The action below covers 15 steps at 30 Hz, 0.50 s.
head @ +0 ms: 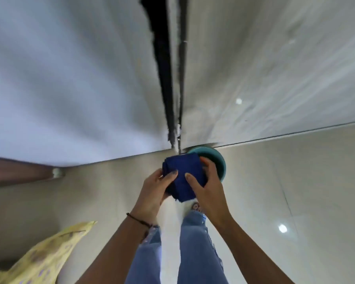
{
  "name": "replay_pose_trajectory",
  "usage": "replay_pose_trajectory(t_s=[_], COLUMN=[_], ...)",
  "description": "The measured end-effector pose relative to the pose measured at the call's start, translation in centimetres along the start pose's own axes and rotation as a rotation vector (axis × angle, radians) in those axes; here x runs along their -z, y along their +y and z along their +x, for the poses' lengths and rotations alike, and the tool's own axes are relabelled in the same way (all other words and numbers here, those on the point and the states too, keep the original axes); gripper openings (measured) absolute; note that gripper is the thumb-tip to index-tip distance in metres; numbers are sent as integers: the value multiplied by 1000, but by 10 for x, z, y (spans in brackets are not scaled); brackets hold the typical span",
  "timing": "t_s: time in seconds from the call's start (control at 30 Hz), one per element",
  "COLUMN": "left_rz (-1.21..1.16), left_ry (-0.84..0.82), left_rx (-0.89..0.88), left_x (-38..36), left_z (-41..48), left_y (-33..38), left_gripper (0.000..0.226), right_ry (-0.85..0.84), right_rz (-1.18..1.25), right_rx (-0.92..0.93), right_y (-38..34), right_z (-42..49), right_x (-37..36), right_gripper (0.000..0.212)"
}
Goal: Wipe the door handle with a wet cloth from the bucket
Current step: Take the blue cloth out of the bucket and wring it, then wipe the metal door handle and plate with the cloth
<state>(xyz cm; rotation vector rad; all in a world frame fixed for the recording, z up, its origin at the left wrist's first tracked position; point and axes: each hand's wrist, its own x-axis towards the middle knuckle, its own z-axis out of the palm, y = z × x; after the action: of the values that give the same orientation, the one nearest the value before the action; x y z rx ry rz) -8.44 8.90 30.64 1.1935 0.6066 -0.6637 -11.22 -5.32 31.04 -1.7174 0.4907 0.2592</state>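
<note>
A dark blue cloth (183,177), folded into a thick pad, is held in front of me at waist height. My left hand (154,190) grips its left side with the thumb on top. Its right side is in my right hand (208,186), thumb also on top. Below and behind the cloth a teal bucket (214,158) stands on the floor against the wall, mostly hidden by the cloth and my right hand. No door handle is in sight.
A pale wall or door panel (70,89) rises ahead, with a dark vertical gap (166,78) beside a second panel (275,68). Glossy light floor tiles (285,191) spread to the right. A brown edge (19,171) and yellow patterned fabric (41,257) are at the left.
</note>
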Motion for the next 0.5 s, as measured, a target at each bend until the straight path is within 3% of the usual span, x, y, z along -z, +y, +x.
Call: replay_pose_trajectory(t_s=[0.07,0.23,0.4,0.5], left_rz=[-69,-278,-279,-292], left_ry=[37,65,174,256], left_rx=[-57,-242,-386,-454], left_x=[30,133,256,316], left_z=[-38,-125,-207,-243], left_y=[10,29,39,50], left_gripper=[37,42,27,26], right_ry=[-36,-289,-266,-240], right_rz=[-123,-470,-418,-236], right_rx=[95,400,472,498], right_y=[-25,-69,-98,-116], right_z=[-31,-104,-169,-205], right_x=[-30,-135,-258,-327], right_gripper=[57,64,35,30])
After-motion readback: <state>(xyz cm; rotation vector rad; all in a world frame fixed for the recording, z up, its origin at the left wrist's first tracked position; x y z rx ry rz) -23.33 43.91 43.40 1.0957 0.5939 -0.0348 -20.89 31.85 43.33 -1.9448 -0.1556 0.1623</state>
